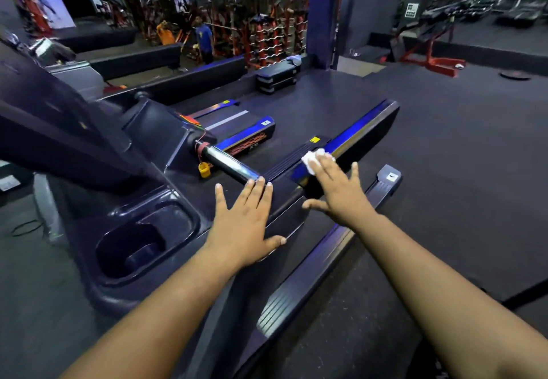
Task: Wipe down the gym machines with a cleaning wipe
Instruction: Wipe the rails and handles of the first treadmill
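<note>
White wipe (pixel 311 160), one only, lies under our flat right hand (pixel 336 184) on the treadmill (pixel 166 153) handrail; our left hand (pixel 241 220), fingers spread, rests beside one cup recess (pixel 133 248).

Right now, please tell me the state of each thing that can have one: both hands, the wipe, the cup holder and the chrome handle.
Left hand: open, fingers straight, flat on the treadmill console.
Right hand: open, fingers pressing the wipe.
Wipe: white, crumpled, under the right fingers.
Cup holder: looks empty.
Chrome handle: bare, left fingertips at its near end.
</note>
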`<state>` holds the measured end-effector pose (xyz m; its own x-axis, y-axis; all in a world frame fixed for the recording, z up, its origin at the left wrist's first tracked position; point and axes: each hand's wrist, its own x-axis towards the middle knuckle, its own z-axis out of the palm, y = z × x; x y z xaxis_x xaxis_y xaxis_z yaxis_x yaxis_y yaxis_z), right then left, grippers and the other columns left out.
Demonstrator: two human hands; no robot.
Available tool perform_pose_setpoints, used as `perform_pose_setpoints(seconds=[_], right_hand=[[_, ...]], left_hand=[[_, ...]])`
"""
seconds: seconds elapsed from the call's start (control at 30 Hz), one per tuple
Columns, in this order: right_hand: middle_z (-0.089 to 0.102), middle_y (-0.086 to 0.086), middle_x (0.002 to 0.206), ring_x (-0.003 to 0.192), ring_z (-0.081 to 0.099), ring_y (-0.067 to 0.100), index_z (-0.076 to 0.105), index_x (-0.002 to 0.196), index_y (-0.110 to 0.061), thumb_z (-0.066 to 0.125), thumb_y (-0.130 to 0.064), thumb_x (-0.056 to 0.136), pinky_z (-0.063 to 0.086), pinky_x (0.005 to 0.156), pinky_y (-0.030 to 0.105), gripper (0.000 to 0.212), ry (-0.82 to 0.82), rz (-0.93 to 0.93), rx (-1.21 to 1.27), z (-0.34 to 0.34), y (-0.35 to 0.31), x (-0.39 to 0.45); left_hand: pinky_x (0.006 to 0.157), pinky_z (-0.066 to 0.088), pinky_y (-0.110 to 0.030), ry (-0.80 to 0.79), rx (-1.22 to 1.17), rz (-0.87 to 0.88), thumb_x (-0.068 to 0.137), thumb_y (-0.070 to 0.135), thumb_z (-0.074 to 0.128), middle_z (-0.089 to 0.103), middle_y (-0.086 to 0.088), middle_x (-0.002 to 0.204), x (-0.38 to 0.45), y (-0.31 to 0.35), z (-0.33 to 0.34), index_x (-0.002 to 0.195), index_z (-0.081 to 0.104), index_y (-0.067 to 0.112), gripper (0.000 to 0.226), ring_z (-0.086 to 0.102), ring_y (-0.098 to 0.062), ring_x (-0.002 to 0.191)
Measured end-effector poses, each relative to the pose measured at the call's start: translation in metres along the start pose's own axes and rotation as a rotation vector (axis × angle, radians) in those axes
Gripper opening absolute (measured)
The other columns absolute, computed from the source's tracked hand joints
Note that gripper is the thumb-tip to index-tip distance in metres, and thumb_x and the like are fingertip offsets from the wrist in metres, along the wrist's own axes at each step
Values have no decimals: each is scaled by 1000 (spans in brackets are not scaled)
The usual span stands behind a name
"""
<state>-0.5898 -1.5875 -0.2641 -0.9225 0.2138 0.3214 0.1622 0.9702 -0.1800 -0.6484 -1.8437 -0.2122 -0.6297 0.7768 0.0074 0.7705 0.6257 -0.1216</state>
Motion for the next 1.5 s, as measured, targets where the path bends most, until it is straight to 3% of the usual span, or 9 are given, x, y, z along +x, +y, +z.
perform_pose_setpoints(seconds=[0.07, 0.33, 0.5, 0.7, 0.9, 1.13, 1.3, 1.4, 1.5], right_hand=[[-3, -5, 170, 156, -3, 12, 2, 162, -33, 33, -92, 75, 11, 111, 76, 110, 0, 88, 64, 0, 14, 6], [-14, 3, 169, 157, -8, 24, -9, 161, -25, 34, -92, 74, 1, 117, 73, 118, 85, -173, 290, 66, -11, -36], [-22, -3, 167, 155, -18, 14, -13, 160, -18, 19, -99, 70, -6, 120, 65, 125, 160, 292, 654, 63, 18, -5], [-23, 3, 166, 155, -16, 19, -10, 159, -15, 22, -98, 71, -13, 120, 55, 124, 164, 126, 743, 84, -51, -44], [-22, -20, 165, 157, -2, 18, -13, 159, -30, 20, -101, 67, -5, 119, 69, 120, 267, 457, 1014, 95, -31, -15], [-24, -5, 166, 155, -16, 18, -10, 159, -18, 19, -98, 71, -11, 121, 51, 123, 316, 208, 851, 77, -40, -12], [-19, -9, 166, 154, -17, 11, -9, 159, -22, 23, -99, 70, -6, 119, 53, 123, 289, 415, 820, 69, 34, 25], [-7, 0, 170, 157, -4, 18, 10, 162, -11, 51, -52, 99, 7, 125, 53, 86, 295, 358, 720, 76, 62, 27], [34, 8, 162, 149, 34, 19, 36, 155, -6, 50, 13, 82, 34, 119, 37, 77, 487, 359, 708, 84, 57, 12]], left_hand=[[117, -1, -72, 3, 1, -25, 89, 81, 37, -16, 0, 170, 17, 11, -1, 161, -15, 18, 109, -14, -14, 156], [117, -4, -73, -43, 37, -6, 85, 82, 44, -21, 3, 169, 56, 23, 1, 160, -20, 21, 115, -17, -13, 155], [119, 0, -71, -40, 58, 36, 88, 78, 46, -23, 2, 168, 68, 31, -3, 160, -20, 22, 112, -15, -14, 156], [120, 0, -69, -18, 25, 74, 88, 75, 50, -26, 3, 167, 70, 29, -1, 160, -18, 24, 112, -17, -14, 156], [119, 2, -69, 14, 94, 85, 90, 75, 45, -26, -1, 167, 68, 30, -1, 161, -17, 22, 108, -16, -17, 156], [118, 0, -73, -16, 152, 67, 92, 71, 40, -26, -3, 167, 82, 38, -6, 160, -20, 20, 103, -17, -18, 156], [116, 2, -74, -13, 144, 68, 88, 76, 46, -22, -2, 168, 113, 54, -7, 159, -20, 21, 112, -15, -17, 156], [116, 1, -73, -19, 132, 35, 89, 75, 46, -20, -2, 169, 132, 66, -8, 159, -20, 21, 110, -13, -17, 157], [117, 1, -74, -4, 89, 3, 91, 75, 42, -18, -2, 170, 142, 71, -7, 159, -19, 22, 106, -11, -18, 157]])
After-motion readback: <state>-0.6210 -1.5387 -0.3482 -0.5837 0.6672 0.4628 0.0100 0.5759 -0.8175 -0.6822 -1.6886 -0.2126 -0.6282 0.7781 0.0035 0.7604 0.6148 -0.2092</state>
